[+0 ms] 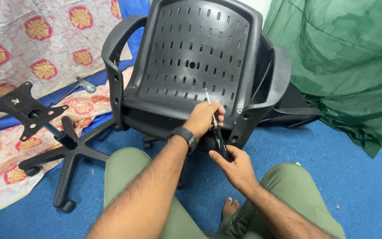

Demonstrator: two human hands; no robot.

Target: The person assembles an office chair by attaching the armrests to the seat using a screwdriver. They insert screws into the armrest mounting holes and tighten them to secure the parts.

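Note:
A black office chair seat (191,57) stands tipped up in front of me, its perforated plastic underside facing me, with both armrests attached. My right hand (233,163) grips the black handle of a screwdriver (217,132). My left hand (204,117), with a black watch on the wrist, pinches the metal shaft near its tip, which rests against the seat underside. My knees in olive trousers sit below.
The chair's black star base (69,152) with gas cylinder and mounting plate (21,108) lies to the left on a patterned cloth (5,53). A green net fabric (345,57) is piled at the right. Blue carpet (359,177) covers the floor.

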